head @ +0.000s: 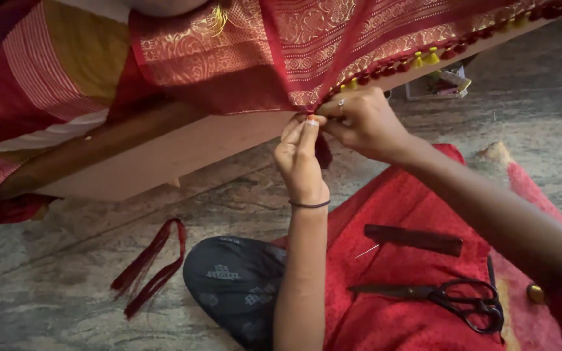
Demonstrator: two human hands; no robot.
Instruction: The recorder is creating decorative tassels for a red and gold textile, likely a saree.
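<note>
A red sari with gold woven borders point(307, 45) hangs over a wooden edge point(164, 153). Its hem carries a row of maroon and yellow tassels point(424, 60). My left hand point(300, 156) pinches a dark maroon tassel point(323, 151) at the hem, fingertips pressed together. My right hand point(365, 120), with a ring on one finger, grips the cloth's edge right beside it. Both hands touch at the same spot on the hem.
A red cloth point(398, 260) on the stone floor holds black scissors point(450, 296), a dark comb point(414, 239) and a needle point(367, 251). A bundle of maroon threads point(154, 266) lies at left. My knee in dark patterned fabric point(235, 283) is below. A small box point(437, 84) sits farther back.
</note>
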